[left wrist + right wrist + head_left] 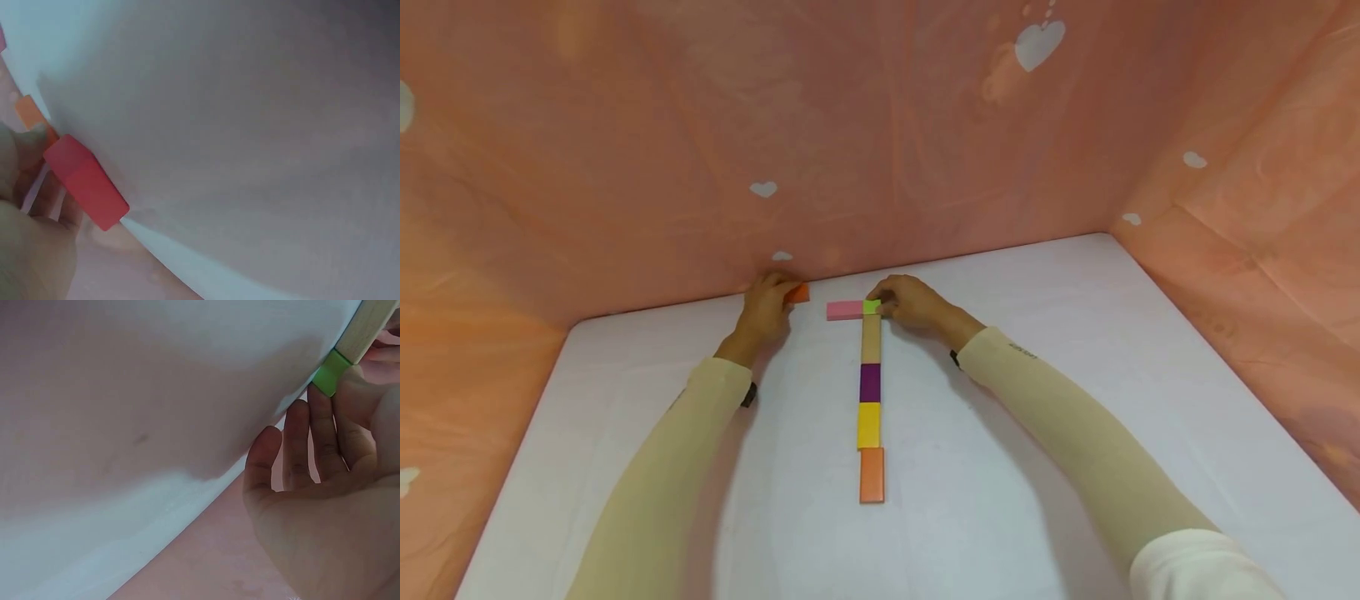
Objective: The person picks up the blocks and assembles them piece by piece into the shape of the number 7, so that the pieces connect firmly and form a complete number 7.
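Observation:
In the head view my left hand [765, 308] pinches an orange block [801, 293] near the far edge of the white table. A red block [87, 181] lies against the fingers of that hand in the left wrist view; whether they grip it is unclear, and the head view hides it. My right hand [913, 302] pinches a small green block [331, 374] between thumb and fingers. That green block touches the top end of a natural wood block [871, 338], with a pink block [845, 310] at its left.
Below the wood block, a column continues toward me with purple [870, 382], yellow [868, 425] and orange-brown [872, 475] blocks end to end. White cloth covers the table [1000, 483]. A peach curtain [850, 125] with hearts rises just behind the far edge.

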A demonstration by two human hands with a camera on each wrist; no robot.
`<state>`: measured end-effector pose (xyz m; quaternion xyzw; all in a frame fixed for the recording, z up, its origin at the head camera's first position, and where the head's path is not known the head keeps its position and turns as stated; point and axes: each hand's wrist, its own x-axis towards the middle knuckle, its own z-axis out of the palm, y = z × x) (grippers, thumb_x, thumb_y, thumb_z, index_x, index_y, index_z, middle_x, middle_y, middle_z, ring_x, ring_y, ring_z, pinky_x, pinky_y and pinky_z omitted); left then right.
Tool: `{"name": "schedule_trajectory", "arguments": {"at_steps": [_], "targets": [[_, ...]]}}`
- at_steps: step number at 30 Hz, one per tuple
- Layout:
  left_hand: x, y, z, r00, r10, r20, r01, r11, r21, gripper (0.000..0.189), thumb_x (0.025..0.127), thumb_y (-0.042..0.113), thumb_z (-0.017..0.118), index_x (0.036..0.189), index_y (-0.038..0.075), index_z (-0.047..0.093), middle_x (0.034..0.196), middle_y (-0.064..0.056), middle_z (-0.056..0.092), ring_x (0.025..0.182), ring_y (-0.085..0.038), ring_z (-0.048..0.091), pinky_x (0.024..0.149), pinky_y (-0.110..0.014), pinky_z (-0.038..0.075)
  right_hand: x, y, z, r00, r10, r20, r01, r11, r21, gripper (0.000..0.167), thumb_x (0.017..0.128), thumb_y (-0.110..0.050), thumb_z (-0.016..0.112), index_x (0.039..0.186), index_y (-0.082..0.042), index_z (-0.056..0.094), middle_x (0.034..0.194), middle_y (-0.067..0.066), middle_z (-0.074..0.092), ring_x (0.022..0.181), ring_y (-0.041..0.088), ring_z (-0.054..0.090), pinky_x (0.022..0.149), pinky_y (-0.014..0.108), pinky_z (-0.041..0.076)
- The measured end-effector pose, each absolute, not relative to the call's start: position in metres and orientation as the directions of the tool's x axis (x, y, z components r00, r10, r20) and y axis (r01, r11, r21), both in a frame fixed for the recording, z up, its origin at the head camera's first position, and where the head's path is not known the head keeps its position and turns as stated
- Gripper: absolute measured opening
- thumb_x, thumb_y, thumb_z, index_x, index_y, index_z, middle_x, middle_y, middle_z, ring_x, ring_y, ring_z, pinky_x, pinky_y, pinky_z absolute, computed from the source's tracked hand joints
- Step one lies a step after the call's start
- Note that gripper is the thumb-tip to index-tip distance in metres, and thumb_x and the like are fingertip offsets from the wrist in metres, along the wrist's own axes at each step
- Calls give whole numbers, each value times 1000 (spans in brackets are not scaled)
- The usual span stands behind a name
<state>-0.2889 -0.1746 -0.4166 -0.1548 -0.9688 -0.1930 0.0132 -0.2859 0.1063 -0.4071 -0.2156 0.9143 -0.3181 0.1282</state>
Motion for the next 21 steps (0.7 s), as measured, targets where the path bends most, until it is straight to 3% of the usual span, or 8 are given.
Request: {"name": "schedule_trajectory", "arguments": {"at_steps": [12, 21], "targets": [[-279, -177, -414, -966, 248, 72, 255, 876, 410, 41, 97, -1, 55, 137, 5, 57, 142, -19, 48, 135, -38, 36, 114, -57, 30, -287, 107, -408, -877, -468, -110, -294, 703, -648, 29, 99, -14, 60, 128, -12, 65, 127, 5, 64, 122, 23, 55, 111, 39, 44], [-268, -171, -411, -966, 256, 27, 241, 863, 444, 44, 96, -5, 53, 139, 7, 54, 139, -18, 47, 131, -36, 36, 108, -50, 46, -288, 110, -407, -883, -454, -118, -279, 710, -647, 29, 100, -14, 59, 128, -14, 65, 129, 4, 63, 124, 23, 54, 112, 39, 43]]}}
